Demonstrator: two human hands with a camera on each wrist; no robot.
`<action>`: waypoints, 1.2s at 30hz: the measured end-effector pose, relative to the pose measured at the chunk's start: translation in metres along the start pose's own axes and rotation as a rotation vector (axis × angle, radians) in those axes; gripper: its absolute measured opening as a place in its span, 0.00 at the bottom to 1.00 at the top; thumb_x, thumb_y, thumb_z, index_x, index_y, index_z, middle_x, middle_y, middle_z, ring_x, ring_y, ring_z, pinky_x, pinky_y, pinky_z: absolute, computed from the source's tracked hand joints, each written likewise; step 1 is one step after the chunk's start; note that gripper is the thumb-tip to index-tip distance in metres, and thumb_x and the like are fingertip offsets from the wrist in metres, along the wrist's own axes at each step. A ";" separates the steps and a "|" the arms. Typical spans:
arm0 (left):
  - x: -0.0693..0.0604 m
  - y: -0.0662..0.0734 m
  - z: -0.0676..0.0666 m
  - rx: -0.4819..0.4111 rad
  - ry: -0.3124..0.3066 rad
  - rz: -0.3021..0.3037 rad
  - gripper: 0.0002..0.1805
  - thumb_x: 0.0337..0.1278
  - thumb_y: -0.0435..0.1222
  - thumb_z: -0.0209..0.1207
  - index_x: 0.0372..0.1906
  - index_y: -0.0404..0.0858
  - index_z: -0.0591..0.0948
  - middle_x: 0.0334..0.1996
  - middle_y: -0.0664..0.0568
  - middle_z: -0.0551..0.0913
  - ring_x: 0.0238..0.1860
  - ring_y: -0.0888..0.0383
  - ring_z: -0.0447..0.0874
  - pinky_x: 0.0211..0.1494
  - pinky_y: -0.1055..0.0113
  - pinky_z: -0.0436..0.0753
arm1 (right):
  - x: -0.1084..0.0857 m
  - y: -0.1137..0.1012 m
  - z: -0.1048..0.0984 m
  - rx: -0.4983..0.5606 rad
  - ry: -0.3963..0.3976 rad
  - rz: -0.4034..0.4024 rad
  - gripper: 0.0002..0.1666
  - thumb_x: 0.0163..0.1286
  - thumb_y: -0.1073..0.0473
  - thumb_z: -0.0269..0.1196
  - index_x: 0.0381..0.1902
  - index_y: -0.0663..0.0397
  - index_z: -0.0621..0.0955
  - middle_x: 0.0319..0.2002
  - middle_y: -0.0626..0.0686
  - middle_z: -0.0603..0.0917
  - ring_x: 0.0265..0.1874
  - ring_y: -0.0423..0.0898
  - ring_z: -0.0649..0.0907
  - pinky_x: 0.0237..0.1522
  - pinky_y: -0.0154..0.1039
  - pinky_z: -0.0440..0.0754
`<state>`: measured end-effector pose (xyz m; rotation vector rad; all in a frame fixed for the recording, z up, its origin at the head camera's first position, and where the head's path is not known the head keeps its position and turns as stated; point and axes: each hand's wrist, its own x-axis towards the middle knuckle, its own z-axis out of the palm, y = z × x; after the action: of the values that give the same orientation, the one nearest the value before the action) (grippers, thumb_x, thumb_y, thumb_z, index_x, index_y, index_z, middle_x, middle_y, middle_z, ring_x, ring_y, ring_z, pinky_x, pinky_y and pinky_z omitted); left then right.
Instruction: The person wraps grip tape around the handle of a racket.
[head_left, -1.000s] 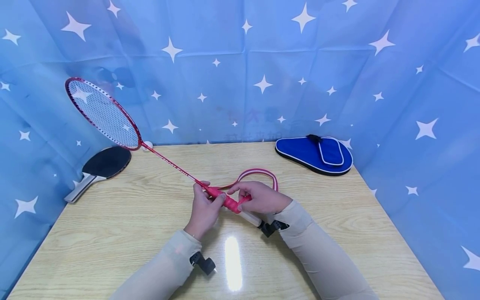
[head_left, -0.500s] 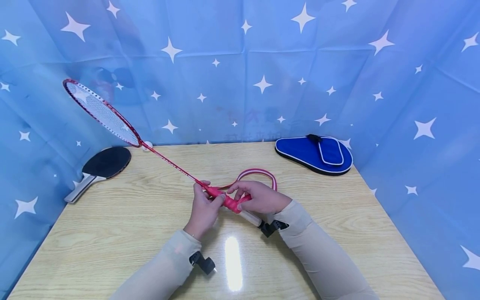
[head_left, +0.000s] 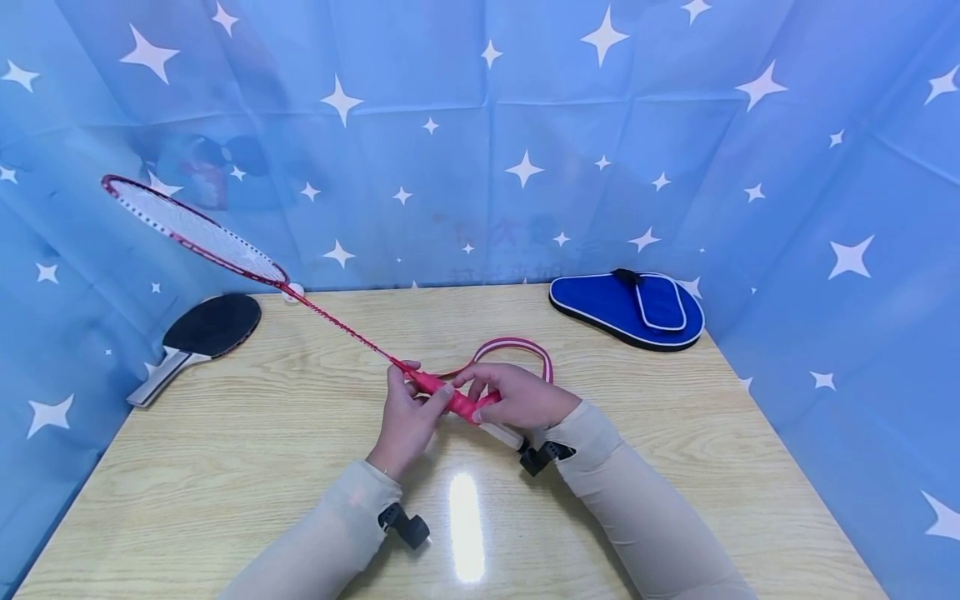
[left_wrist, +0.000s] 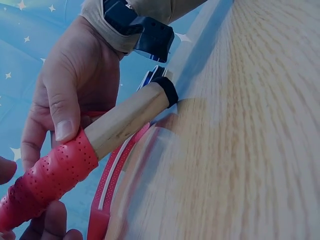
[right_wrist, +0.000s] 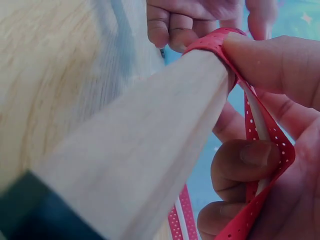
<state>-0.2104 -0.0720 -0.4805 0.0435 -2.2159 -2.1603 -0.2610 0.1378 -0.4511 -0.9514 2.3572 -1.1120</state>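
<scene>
A badminton racket (head_left: 337, 322) is held with its head up at the far left in the head view. The left hand (head_left: 408, 417) grips its handle where red perforated tape (left_wrist: 55, 167) is wrapped. The right hand (head_left: 525, 396) pinches the tape at the lower edge of the wrap, its thumb pressing on it in the right wrist view. Below the wrap, the bare wooden handle (right_wrist: 145, 135) ends in a dark cap (left_wrist: 166, 91). The loose tape (head_left: 551, 367) runs through the right fingers and loops on the table behind the hands.
A black table tennis paddle (head_left: 213, 325) lies at the table's left edge. A white ball (head_left: 294, 293) is at the back, behind the racket shaft. A blue case (head_left: 618, 308) with white trim lies at the back right. Starry blue cloth (head_left: 450, 167) surrounds the wooden table (head_left: 300, 500).
The racket has turned about its shaft, so its head looks narrower and lower and its other face shows. Both hands have stayed nearly in place on the handle and tape.
</scene>
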 end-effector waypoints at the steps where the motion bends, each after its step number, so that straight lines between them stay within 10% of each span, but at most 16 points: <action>1: 0.000 0.000 0.000 0.003 0.002 -0.003 0.33 0.68 0.31 0.66 0.67 0.39 0.59 0.47 0.36 0.83 0.38 0.52 0.87 0.44 0.66 0.89 | 0.000 0.000 0.000 -0.006 0.005 0.001 0.32 0.65 0.63 0.75 0.65 0.41 0.79 0.44 0.44 0.87 0.44 0.45 0.86 0.44 0.39 0.86; 36: 0.000 -0.001 0.001 0.020 0.016 0.005 0.34 0.66 0.28 0.65 0.68 0.37 0.57 0.46 0.33 0.85 0.39 0.53 0.86 0.40 0.69 0.84 | -0.001 -0.001 -0.002 0.018 -0.059 0.015 0.39 0.69 0.66 0.70 0.74 0.34 0.76 0.49 0.42 0.88 0.40 0.45 0.86 0.33 0.38 0.82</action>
<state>-0.2106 -0.0712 -0.4810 0.0563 -2.2270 -2.1276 -0.2617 0.1394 -0.4491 -0.9463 2.3004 -1.0828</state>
